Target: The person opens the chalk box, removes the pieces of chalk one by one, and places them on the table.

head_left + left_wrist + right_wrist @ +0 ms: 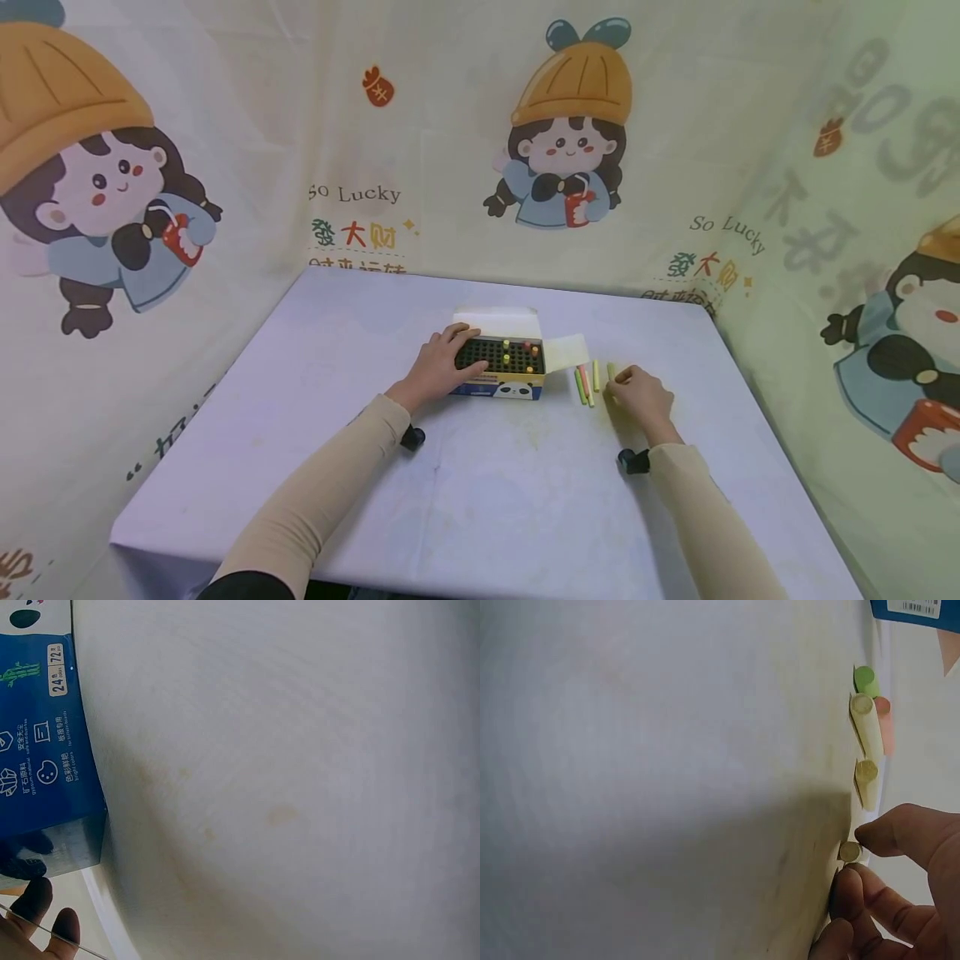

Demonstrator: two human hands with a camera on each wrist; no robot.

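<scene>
An open chalk box, blue and yellow with a panda on its front, stands on the table. My left hand holds its left end, the thumb over the front edge and the fingers towards the back. Several yellow, orange and red chalk ends show in the right half of its black holed insert. To the box's right, my right hand pinches a yellowish chalk stick between thumb and fingers, low at the tabletop. Beside it lie a green chalk, a pink chalk and pale yellow chalks.
The box's white lid is raised at the back, and a side flap sticks out to the right near the loose chalks. A pale cloth covers the table. Printed curtains hang around its back and sides.
</scene>
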